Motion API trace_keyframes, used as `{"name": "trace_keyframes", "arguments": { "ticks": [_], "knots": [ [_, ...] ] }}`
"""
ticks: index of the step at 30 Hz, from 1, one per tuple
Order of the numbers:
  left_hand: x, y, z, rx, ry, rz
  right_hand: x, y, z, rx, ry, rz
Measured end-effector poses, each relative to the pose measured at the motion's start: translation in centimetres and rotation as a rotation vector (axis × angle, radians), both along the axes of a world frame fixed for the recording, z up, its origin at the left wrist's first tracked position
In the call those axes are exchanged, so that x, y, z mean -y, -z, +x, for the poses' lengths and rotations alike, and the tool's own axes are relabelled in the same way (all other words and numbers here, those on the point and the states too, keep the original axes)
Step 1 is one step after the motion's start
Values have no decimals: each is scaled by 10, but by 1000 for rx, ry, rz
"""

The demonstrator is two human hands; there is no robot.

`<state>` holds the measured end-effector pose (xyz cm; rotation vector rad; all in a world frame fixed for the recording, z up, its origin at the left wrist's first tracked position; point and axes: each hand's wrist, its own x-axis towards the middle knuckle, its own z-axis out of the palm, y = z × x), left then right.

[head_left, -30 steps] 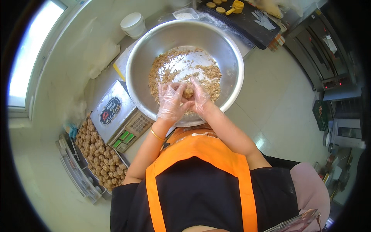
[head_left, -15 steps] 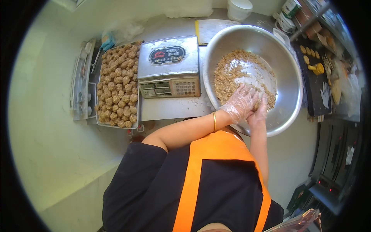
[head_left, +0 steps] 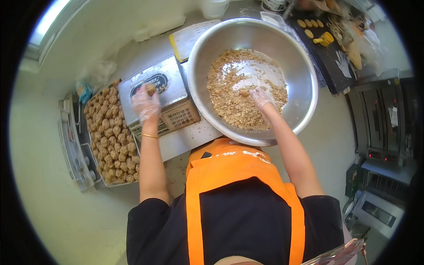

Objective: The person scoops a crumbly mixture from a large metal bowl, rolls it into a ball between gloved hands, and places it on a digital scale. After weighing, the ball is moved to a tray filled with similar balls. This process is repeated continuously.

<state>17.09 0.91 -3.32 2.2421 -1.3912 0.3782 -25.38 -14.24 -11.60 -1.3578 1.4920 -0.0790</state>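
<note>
Gripping one ball [head_left: 151,89] over one scale [head_left: 176,85], left fingers [head_left: 141,93] curl closed; right fingers [head_left: 255,93] sit over one bowl [head_left: 301,79], their hold unclear.

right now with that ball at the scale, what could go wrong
The ball at the left hand's fingers might slip and roll across the scale's flat top.
The heaped balls beside the scale could get knocked by the left forearm, which is close by.
Loose crumbly mix may cling to the gloved right hand and scatter.
</note>
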Motion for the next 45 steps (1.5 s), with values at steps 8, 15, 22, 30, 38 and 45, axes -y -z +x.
{"name": "trace_keyframes", "arguments": {
  "ticks": [8, 15, 22, 30, 38, 45],
  "knots": [
    [10, 10, 8, 76, -256, 168, 61, 39, -11, -526, -193, -290],
    [17, -11, -149, -431, 455, -82, 148, 78, 59, -623, -162, -527],
    [24, 11, -176, -366, 541, -87, 100, 64, 134, -44, -715, -825],
    [32, 10, -182, -323, 506, -150, 4, -34, 14, -72, -1511, -683],
    [24, 14, -184, -332, 440, -100, 25, 30, 24, -99, -1100, -887],
    [15, 15, -189, -295, 380, -194, 49, 4, 76, -291, -328, -416]
  ]
}}
